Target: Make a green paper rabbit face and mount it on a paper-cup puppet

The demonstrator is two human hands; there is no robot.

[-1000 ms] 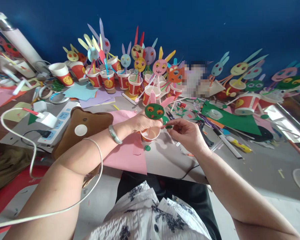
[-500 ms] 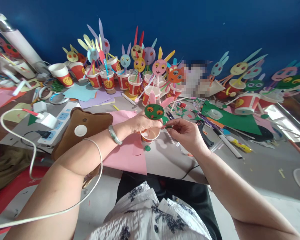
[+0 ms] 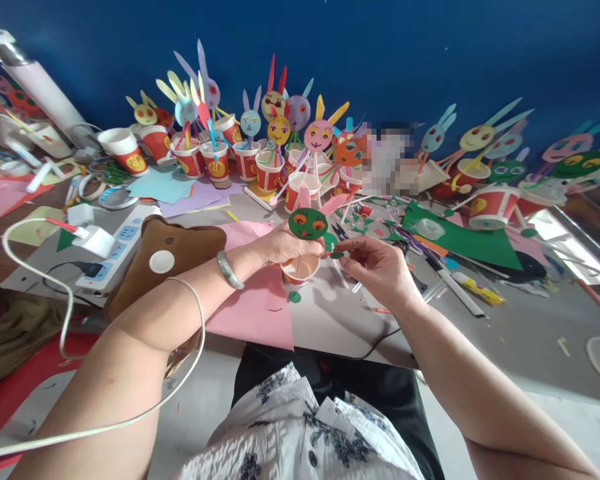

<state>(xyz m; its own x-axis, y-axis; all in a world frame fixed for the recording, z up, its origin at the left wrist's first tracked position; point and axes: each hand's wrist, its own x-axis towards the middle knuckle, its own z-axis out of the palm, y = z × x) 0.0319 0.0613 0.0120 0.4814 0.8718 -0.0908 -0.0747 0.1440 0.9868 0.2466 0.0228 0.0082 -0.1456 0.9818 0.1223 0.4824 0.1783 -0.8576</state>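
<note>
My left hand (image 3: 293, 245) is closed around a craft rabbit on a paper cup (image 3: 300, 271), just behind the cup's rim. Above the fingers shows the rabbit's round green paper face (image 3: 308, 223), with drawn eyes and mouth and pink paper ears (image 3: 334, 204). A small green paper disc (image 3: 337, 255) sits at the end of a pinkish stick beside the cup. My right hand (image 3: 375, 267) is next to this disc, thumb and forefinger slightly apart around its edge. Another green disc (image 3: 295, 297) lies on the table below the cup.
Finished rabbit cups (image 3: 307, 190) line the back by the blue wall. Pink paper (image 3: 260, 307) lies under my left forearm, near a brown plush-like pad (image 3: 150, 280) and a power strip (image 3: 125, 247). A white cable (image 3: 200, 313) crosses my left arm. Scissors, pens and scraps lie right.
My right hand has drawn back slightly to the right, and its fingertips have parted around the small green disc. The left hand and the cup stay in place.
</note>
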